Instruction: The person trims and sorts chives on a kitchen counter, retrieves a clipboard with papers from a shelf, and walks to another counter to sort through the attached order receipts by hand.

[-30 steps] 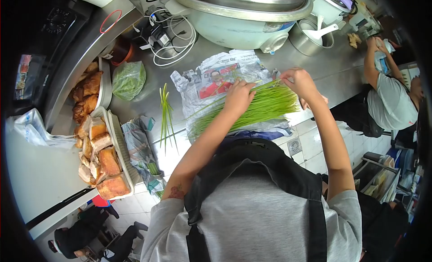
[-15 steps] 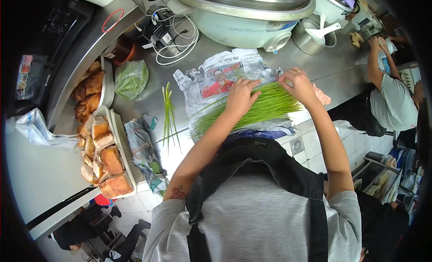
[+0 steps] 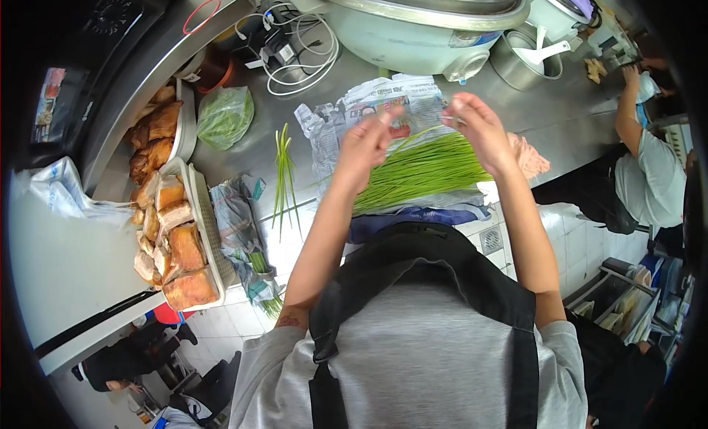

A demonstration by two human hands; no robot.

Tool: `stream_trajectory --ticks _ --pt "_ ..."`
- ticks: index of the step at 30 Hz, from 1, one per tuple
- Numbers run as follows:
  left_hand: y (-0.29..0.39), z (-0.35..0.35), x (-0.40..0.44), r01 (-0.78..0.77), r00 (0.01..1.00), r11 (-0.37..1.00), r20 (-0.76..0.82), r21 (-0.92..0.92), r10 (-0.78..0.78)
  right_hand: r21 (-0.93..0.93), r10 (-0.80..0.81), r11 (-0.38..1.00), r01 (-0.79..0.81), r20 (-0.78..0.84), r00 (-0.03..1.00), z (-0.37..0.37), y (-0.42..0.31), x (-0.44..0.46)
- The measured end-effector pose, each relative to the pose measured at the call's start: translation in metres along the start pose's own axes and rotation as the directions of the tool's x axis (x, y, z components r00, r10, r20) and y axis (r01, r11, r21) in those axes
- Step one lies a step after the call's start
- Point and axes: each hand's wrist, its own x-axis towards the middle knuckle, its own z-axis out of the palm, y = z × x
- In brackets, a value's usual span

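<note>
Long green stalks (image 3: 424,167) lie in a wide bunch on a spread newspaper (image 3: 321,134) at the counter's front edge. My left hand (image 3: 365,149) is raised over the left part of the bunch, its fingers curled and blurred; what they hold, if anything, cannot be made out. Above the bunch's right end, my right hand (image 3: 476,127) has its thumb and fingertips pinched together, with something pale and thin at the tips. A few separate stalks (image 3: 283,178) lie on the bare metal to the left of the newspaper.
A large lidded tub (image 3: 413,38), coiled white cables (image 3: 324,68) and a metal pot (image 3: 527,68) stand behind. At left are a bagged green vegetable (image 3: 225,116) and a basket of meat (image 3: 206,245). A pink cloth (image 3: 527,156) lies right. A co-worker (image 3: 649,171) is at far right.
My left hand has lifted off the stalks and moved left. My right hand has risen slightly, its fingers still pinched. The whole view has shifted a little.
</note>
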Motion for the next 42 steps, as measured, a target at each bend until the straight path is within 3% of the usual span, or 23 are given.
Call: stream_trajectory --ticks 2,5,8,11,15,18,20,21,23,25,27,28,29,30,31,32,35,36,38,40,42 --pt "0.014 -0.014 -0.001 -0.018 1.000 0.956 -0.023 -0.294 0.012 -0.394 -0.096 0.913 0.102 0.035 0.995 0.018 0.014 0.009" --pt "0.022 -0.032 0.004 -0.057 0.998 0.892 -0.044 -0.449 0.042 -0.764 -0.234 0.610 0.210 0.079 0.969 0.030 0.052 0.013" --pt "0.029 -0.038 -0.001 -0.042 0.998 0.858 -0.054 -0.511 0.017 -0.511 0.135 0.859 0.027 0.277 0.951 0.064 0.052 -0.010" --pt "0.023 -0.043 0.001 -0.045 0.999 0.824 -0.051 -0.565 0.019 -0.314 0.286 0.938 -0.148 0.457 0.842 0.094 0.053 -0.029" --pt "0.018 -0.041 0.000 -0.035 0.999 0.790 -0.052 -0.612 0.004 -0.201 0.220 0.969 -0.141 0.455 0.863 0.109 0.062 -0.034" --pt "0.017 -0.043 -0.005 -0.058 0.998 0.783 -0.063 -0.620 0.024 -0.252 0.266 0.953 -0.171 0.414 0.870 0.107 0.067 -0.034" --pt "0.017 -0.045 -0.011 -0.078 0.996 0.797 -0.085 -0.599 0.034 0.007 0.437 0.888 -0.460 0.302 0.847 0.105 0.070 -0.032" --pt "0.018 -0.048 -0.014 -0.109 0.991 0.819 -0.127 -0.563 0.044 0.150 0.524 0.808 -0.570 0.262 0.811 0.103 0.072 -0.031" --pt "0.019 -0.059 -0.021 -0.160 0.976 0.861 -0.206 -0.482 0.066 0.278 0.529 0.784 -0.555 0.171 0.832 0.095 0.082 -0.019" --pt "0.016 -0.082 -0.023 -0.178 0.945 0.968 -0.305 -0.178 0.118 0.337 0.472 0.813 -0.475 0.096 0.876 0.089 0.080 -0.004" --pt "0.003 -0.119 -0.021 -0.127 0.896 0.965 -0.391 0.227 0.210 -0.012 0.332 0.943 -0.332 0.001 0.943 0.066 0.078 0.019" --pt "-0.008 -0.143 -0.016 -0.061 0.866 0.888 -0.418 0.456 0.274 -0.194 0.249 0.949 -0.248 -0.021 0.968 0.050 0.078 0.031" --pt "-0.018 -0.161 -0.013 0.023 0.837 0.757 -0.426 0.653 0.343 -0.496 0.106 0.858 -0.131 -0.077 0.991 0.028 0.090 0.045" --pt "-0.028 -0.173 -0.014 0.097 0.817 0.608 -0.412 0.788 0.403 -0.750 -0.050 0.661 -0.028 -0.081 0.995 0.007 0.101 0.054" --pt "-0.035 -0.180 -0.015 0.174 0.800 0.435 -0.384 0.883 0.461 -0.825 -0.059 0.564 0.032 -0.001 0.998 -0.006 0.098 0.054" --pt "-0.042 -0.186 -0.015 0.249 0.788 0.246 -0.344 0.937 0.511 -0.884 -0.058 0.457 0.095 0.077 0.995 -0.018 0.095 0.053" --pt "-0.046 -0.161 -0.012 0.232 0.659 0.042 -0.189 0.972 0.728 -0.934 -0.150 0.144 0.328 0.307 0.940 -0.027 0.090 0.047" --pt "-0.049 -0.149 -0.007 0.152 0.676 0.092 -0.171 0.984 0.716 -0.915 -0.185 0.038 0.402 0.389 0.902 -0.027 0.089 0.044" --pt "-0.053 -0.120 0.008 -0.003 0.702 0.192 -0.135 0.981 0.700 -0.912 -0.195 0.016 0.410 0.399 0.896 -0.027 0.088 0.045" --pt "-0.053 -0.085 0.019 -0.132 0.693 0.154 -0.020 0.979 0.721 -0.912 -0.193 0.016 0.410 0.400 0.896 -0.023 0.082 0.046" --pt "-0.045 -0.054 0.020 -0.227 0.716 0.200 0.024 0.953 0.698 -0.920 -0.178 0.039 0.391 0.379 0.908 -0.020 0.067 0.045"
